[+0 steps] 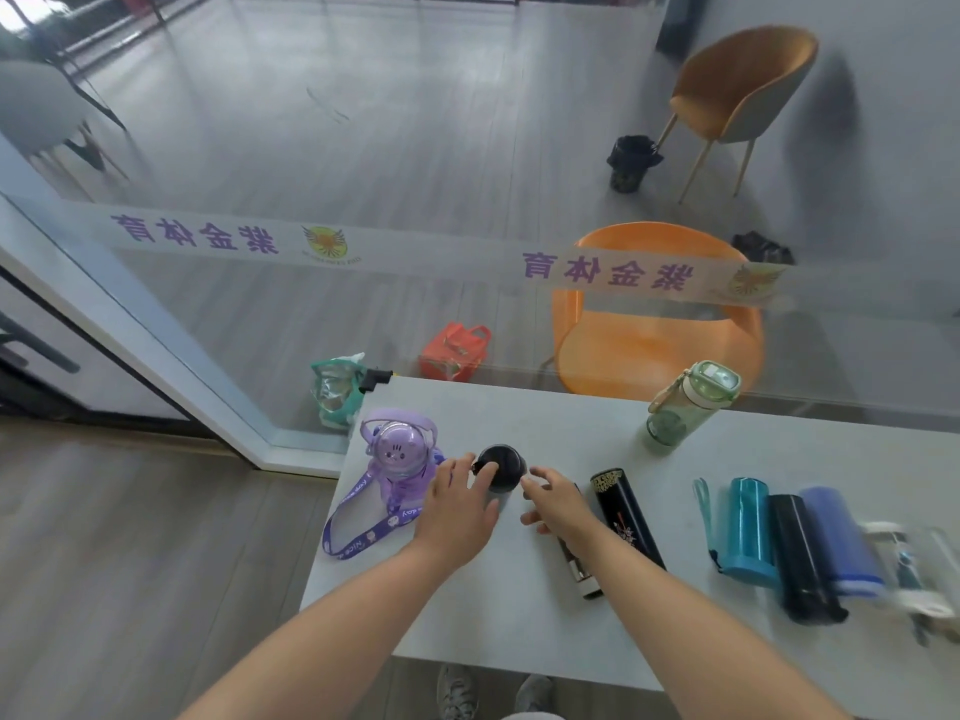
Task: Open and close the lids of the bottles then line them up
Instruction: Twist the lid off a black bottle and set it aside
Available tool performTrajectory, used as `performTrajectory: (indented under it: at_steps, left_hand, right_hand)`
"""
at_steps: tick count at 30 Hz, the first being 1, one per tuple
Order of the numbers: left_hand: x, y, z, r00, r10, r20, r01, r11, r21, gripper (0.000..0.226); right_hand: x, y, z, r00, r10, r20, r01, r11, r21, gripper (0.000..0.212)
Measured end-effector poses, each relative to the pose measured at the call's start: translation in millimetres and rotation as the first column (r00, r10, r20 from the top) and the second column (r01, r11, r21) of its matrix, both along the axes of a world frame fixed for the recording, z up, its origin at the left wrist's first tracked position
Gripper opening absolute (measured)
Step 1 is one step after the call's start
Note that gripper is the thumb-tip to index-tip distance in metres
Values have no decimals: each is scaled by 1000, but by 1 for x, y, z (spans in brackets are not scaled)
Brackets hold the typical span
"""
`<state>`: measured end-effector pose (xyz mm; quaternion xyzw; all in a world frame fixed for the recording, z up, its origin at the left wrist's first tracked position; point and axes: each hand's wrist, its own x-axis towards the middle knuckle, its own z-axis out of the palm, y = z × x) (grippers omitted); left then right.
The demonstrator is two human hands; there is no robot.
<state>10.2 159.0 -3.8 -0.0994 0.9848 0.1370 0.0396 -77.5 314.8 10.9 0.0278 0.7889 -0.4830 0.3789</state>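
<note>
A black bottle point(501, 466) stands upright on the white table point(519, 605), seen from above. My left hand point(457, 504) rests against its left side with the fingers spread. My right hand point(558, 504) hovers just to its right, fingers apart and empty. A purple bottle point(397, 457) with a strap stands to the left. Under my right forearm lies a dark bottle point(579, 569), mostly hidden. A black printed bottle point(626, 517) lies beside it. Further right lie a teal bottle point(745, 530), a black bottle point(802, 558), a blue bottle point(841, 537) and a blurred clear one point(914, 569). A green bottle point(688, 405) stands at the back.
A glass wall point(363, 252) with a printed band runs along the table's far edge. Behind it are an orange chair point(660, 335), a tan chair point(743, 90), an orange bag point(457, 350) and a green bag point(335, 389). The table's left edge drops to wooden floor.
</note>
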Motion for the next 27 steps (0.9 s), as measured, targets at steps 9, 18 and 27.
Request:
performTrajectory:
  at_steps: [9, 18, 27]
  left_hand:
    - [13, 43, -18, 831, -509, -223, 530, 847, 41, 26]
    - [30, 92, -91, 935, -164, 314, -7, 877, 480, 50]
    - [31, 94, -111, 961, -79, 265, -99, 796, 598, 43]
  right_hand:
    - [17, 83, -29, 977, 157, -144, -101, 937, 335, 45]
    - [53, 109, -83, 973, 228, -35, -190, 879, 438, 86]
    - [48, 103, -95, 975, 119, 189, -149, 977, 156, 112]
